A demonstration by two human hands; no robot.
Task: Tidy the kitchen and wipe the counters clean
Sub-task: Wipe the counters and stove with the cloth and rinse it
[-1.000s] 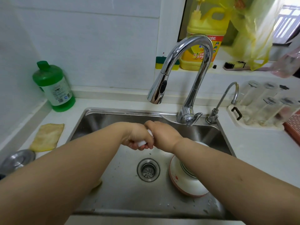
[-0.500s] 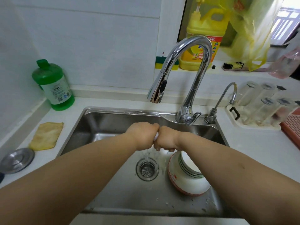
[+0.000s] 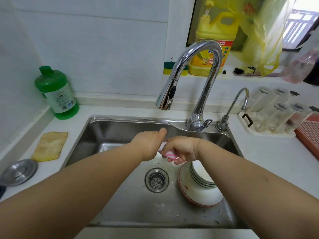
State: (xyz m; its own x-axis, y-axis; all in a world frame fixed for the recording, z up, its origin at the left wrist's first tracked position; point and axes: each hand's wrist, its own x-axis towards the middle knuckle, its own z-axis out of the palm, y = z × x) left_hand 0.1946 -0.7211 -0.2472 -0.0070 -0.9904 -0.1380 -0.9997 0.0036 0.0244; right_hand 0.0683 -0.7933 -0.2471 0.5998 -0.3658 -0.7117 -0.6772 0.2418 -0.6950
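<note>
Now | both hands [image 3: 150, 145] [image 3: 181, 150] are gripping the cloth [image 3: 166, 152], fingers curled round it, wringing over the sink [image 3: 120, 204] | likely so water is draining before wiping the bench [image 3: 276, 152]

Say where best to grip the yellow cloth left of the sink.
Pinch the yellow cloth at its near right corner, coming from above on the sink side. It lies flat on the counter, so only an edge can be lifted, and that corner is nearest the hands.
</note>
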